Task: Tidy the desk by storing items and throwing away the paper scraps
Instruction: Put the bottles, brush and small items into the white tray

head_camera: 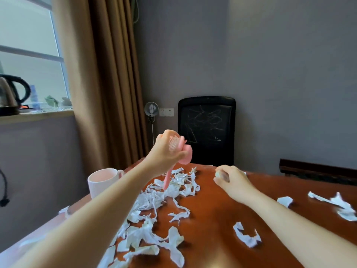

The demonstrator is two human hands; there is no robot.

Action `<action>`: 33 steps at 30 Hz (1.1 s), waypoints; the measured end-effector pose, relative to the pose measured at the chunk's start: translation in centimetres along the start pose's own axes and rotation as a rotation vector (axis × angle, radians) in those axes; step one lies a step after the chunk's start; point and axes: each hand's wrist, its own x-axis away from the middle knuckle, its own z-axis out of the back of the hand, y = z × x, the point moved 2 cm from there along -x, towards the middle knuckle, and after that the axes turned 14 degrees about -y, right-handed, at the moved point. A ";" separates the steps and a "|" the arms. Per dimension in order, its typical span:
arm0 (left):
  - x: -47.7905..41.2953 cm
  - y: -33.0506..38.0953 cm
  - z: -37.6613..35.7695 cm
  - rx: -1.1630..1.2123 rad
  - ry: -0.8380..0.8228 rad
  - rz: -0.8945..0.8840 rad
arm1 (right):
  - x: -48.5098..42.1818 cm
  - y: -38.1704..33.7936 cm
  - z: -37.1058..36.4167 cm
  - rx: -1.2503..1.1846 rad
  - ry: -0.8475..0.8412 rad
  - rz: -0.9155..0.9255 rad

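Observation:
My left hand [166, 151] is raised above the far side of the wooden desk [216, 209], shut on a pink hairbrush [183, 153]. Its bristled head points up and its handle hangs down toward the scraps. A wide heap of white torn paper scraps [154, 206] covers the left and middle of the desk under that arm. My right hand [230, 180] rests low over the desk to the right, fingers curled around a small whitish wad that looks like crumpled paper [220, 174]. More scraps [247, 235] lie at the right.
A pink-white mug [102, 180] stands at the desk's left edge. A black office chair [206, 130] sits behind the far edge against the grey wall. Brown curtains [108, 84], a windowsill with a kettle [9, 95], and a small fan [151, 110] are at the left.

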 end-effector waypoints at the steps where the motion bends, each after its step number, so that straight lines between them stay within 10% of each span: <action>1: 0.8 0.9 -0.7 0.034 -0.002 -0.020 | 1.0 -0.3 1.0 -0.011 -0.003 0.015; 22: 9.6 20.3 -14.2 1.135 -0.522 0.224 | 24.1 3.4 16.0 -0.555 0.202 0.023; 33: 8.5 25.1 -24.1 1.027 -0.566 0.222 | 31.3 11.0 20.9 -0.638 0.361 -0.086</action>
